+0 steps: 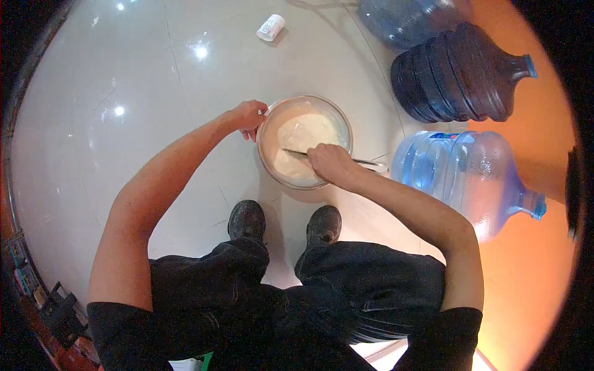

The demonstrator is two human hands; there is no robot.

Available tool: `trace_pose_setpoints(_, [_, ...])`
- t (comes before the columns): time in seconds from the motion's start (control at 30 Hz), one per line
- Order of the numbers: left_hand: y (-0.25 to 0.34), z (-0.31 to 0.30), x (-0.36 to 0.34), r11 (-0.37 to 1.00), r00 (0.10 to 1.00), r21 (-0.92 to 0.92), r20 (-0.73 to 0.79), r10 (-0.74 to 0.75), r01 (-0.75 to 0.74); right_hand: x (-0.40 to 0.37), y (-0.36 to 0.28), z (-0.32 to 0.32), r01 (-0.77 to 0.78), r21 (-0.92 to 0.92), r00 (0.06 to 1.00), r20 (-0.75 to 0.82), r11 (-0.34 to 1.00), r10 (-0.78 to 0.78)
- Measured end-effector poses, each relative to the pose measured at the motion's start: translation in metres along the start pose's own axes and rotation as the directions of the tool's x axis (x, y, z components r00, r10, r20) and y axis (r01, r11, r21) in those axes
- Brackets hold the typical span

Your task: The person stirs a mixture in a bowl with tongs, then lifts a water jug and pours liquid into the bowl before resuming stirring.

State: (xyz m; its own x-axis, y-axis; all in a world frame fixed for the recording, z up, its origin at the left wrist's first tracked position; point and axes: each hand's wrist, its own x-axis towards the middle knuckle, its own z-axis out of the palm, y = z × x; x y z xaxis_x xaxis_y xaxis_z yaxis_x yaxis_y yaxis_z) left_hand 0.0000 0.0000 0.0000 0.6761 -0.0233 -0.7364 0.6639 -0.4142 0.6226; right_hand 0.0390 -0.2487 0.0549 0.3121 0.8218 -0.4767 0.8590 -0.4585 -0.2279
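Observation:
A clear round bowl (348,127) stands on the floor in front of my shoes, with a pale, creamy batter (312,130) inside. My left hand (249,119) is closed on the bowl's left rim, fingers curled around the edge. Over the bowl's right side, my right hand (331,162) grips a long metal utensil (374,166). Its thin dark end points left into the batter, and its wider shiny end sticks out past my wrist. The batter and my fist hide the rest of its shape.
A white printed cup-like container (271,28) lies on the tiled floor beyond the bowl. Along the orange wall (544,167) at right, a clear blue water jug (458,173), a dark jug (455,74) and another jug (408,18) lie on their sides.

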Motion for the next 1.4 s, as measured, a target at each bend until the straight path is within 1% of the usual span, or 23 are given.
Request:
trace_pose_setpoints(0.1, [0.004,0.0,-0.005,1.0,1.0,0.013,-0.014,0.013,-0.013,-0.02,0.008,-0.01,0.072,-0.014,0.997,-0.009,0.997,-0.072])
trace_pose_setpoints(0.2, [0.002,0.003,-0.002,1.0,1.0,0.009,-0.025,0.011,-0.01,-0.032,0.02,-0.021,-0.023,-0.104,0.993,0.112,0.994,0.035])
trace_pose_setpoints(0.27, [-0.014,-0.002,0.006,0.994,0.994,0.035,-0.009,0.106,-0.106,-0.035,0.028,-0.025,-0.042,-0.1,0.996,-0.079,0.994,0.034])
trace_pose_setpoints(0.3, [-0.013,-0.003,0.01,0.989,0.991,0.056,0.001,0.134,-0.134,-0.035,0.034,-0.026,-0.076,-0.104,0.993,-0.097,0.992,0.066])
trace_pose_setpoints(0.4, [-0.006,0.003,0.01,0.998,0.998,0.024,0.0,0.065,-0.065,-0.024,0.042,-0.015,-0.153,0.008,0.963,-0.225,0.988,0.151])
trace_pose_setpoints(0.43, [-0.002,0.004,0.007,0.998,0.999,0.041,-0.008,0.05,-0.049,-0.025,0.045,-0.008,-0.172,0.007,0.956,-0.24,0.985,0.168])
trace_pose_setpoints(0.5, [0.002,0.006,0.001,0.997,0.998,0.046,-0.017,0.066,-0.065,-0.031,0.044,0.005,-0.087,-0.071,0.974,-0.213,0.994,0.07])
trace_pose_setpoints(0.53, [0.004,0.005,-0.001,0.997,0.997,0.033,-0.022,0.07,-0.069,-0.033,0.044,0.006,-0.094,-0.075,0.97,-0.231,0.993,0.075])
trace_pose_setpoints(0.6, [0.005,0.004,-0.005,0.996,0.996,0.038,-0.032,0.08,-0.079,-0.04,0.044,0.009,-0.163,0.02,0.978,-0.132,0.986,0.165])
trace_pose_setpoints(0.63, [0.006,0.005,-0.005,0.997,0.996,0.025,-0.035,0.078,-0.077,-0.044,0.044,0.01,-0.169,0.015,0.976,-0.139,0.985,0.169])
trace_pose_setpoints(0.73, [0.001,-0.003,0.003,0.976,0.985,0.177,-0.091,0.146,-0.128,-0.052,0.047,0.014,-0.191,0.08,0.98,-0.041,0.978,0.195])
trace_pose_setpoints(0.8, [0.002,-0.005,0.007,0.953,0.975,0.257,-0.106,0.195,-0.163,-0.054,0.049,0.014,-0.172,0.068,0.983,-0.05,0.983,0.176])
trace_pose_setpoints(0.87, [0.01,-0.008,0.004,0.89,0.926,0.409,-0.217,0.308,-0.2,-0.057,0.047,0.009,-0.149,0.063,0.986,-0.06,0.987,0.152])
trace_pose_setpoints(0.9, [0.015,-0.008,-0.002,0.89,0.926,0.412,-0.221,0.306,-0.195,-0.06,0.045,0.003,-0.172,0.077,0.983,-0.054,0.982,0.176])
trace_pose_setpoints(0.97, [0.023,-0.006,-0.01,0.717,0.813,0.655,-0.271,0.516,-0.237,-0.063,0.043,-0.014,-0.192,0.086,0.979,-0.052,0.978,0.197])
trace_pose_setpoints(1.07, [0.036,-0.007,-0.021,0.68,0.786,0.709,-0.308,0.536,-0.186,-0.082,0.054,-0.052,-0.208,0.128,0.977,-0.012,0.97,0.212])
trace_pose_setpoints(1.13, [0.05,-0.01,-0.032,0.683,0.743,0.687,-0.316,0.589,-0.249,-0.115,0.059,-0.091,-0.028,0.298,0.942,-0.312,0.954,0.125])
trace_pose_setpoints(1.2, [0.085,-0.005,-0.039,0.677,0.667,0.629,-0.319,0.673,-0.382,-0.172,0.046,-0.141,-0.005,0.439,0.761,-0.581,0.899,0.288])
trace_pose_setpoints(1.27, [0.146,0.012,-0.057,0.668,0.625,0.513,-0.287,0.726,-0.539,-0.242,0.053,-0.147,-0.072,0.433,0.341,-0.836,0.898,0.43])
trace_pose_setpoints(1.3, [0.18,0.024,-0.073,0.669,0.622,0.423,-0.266,0.736,-0.611,-0.277,0.06,-0.14,-0.142,0.526,0.105,-0.835,0.839,0.541])
trace_pose_setpoints(1.33, [0.212,0.041,-0.083,0.585,0.544,0.427,-0.228,0.808,-0.69,-0.31,0.07,-0.131,-0.17,0.616,-0.139,-0.787,0.769,0.601])
trace_pose_setpoints(1.37, [0.241,0.059,-0.094,0.503,0.466,0.427,-0.197,0.863,-0.751,-0.336,0.083,-0.119,-0.113,0.679,-0.352,-0.71,0.725,0.61])
trace_pose_setpoints(1.4, [0.273,0.078,-0.106,0.389,0.371,0.427,-0.128,0.92,-0.817,-0.359,0.095,-0.112,-0.119,0.76,-0.445,-0.616,0.639,0.65])
